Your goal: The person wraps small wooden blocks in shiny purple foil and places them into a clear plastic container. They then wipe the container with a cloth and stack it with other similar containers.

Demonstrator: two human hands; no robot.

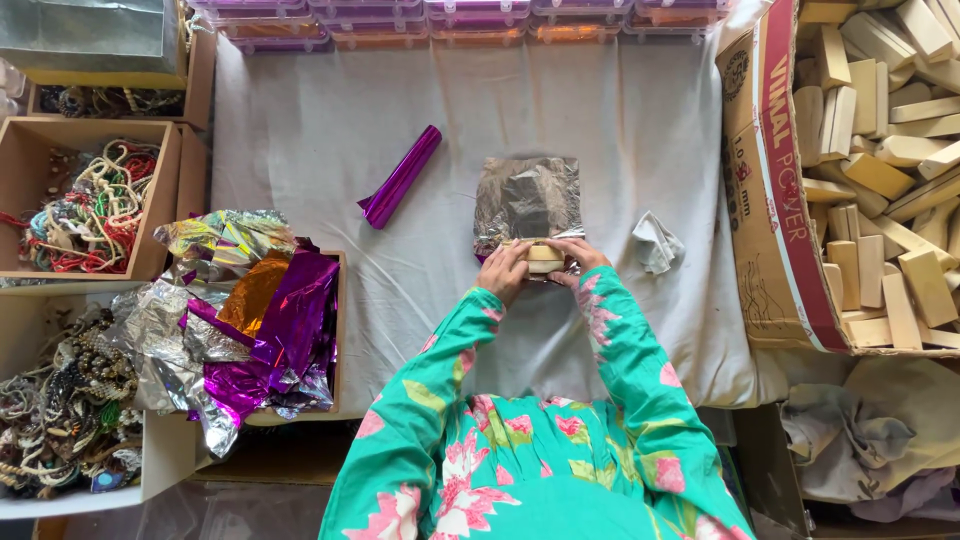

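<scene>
- Pale wood is what we hold: a small wooden block (pixel 544 257) sits between our two hands at the near edge of a silver foil sheet (pixel 528 200), which lies crinkled and roughly square on the white cloth (pixel 330 120) near the middle of the table.
- Our left hand (pixel 504 270) pinches the block's left end and our right hand (pixel 577 258) pinches its right end, fingers curled round it; the foil's near edge seems to be caught under them, though we cannot tell how far it wraps.
- A rolled purple foil tube (pixel 402 176) lies slantwise on the cloth, well apart to the left of the sheet.
- A small crumpled white rag (pixel 656 243) rests just beside the sheet on the right.
- A cardboard box (pixel 775 200) full of wooden blocks stands at the right, its flap hanging over the cloth's edge.
- On the left, a shallow tray (pixel 338 330) holds a heap of loose foil scraps (pixel 250 320) in silver, purple and gold; beyond it, open boxes hold tangled bead strings (pixel 90 210).
- A row of clear plastic cases (pixel 470 20) lines the far edge, cut off by the frame.
- Nothing stands between our hands and the foil.
- Our green flowered sleeves (pixel 440 360) hide the near table edge, and the underside of the block is out of sight.
</scene>
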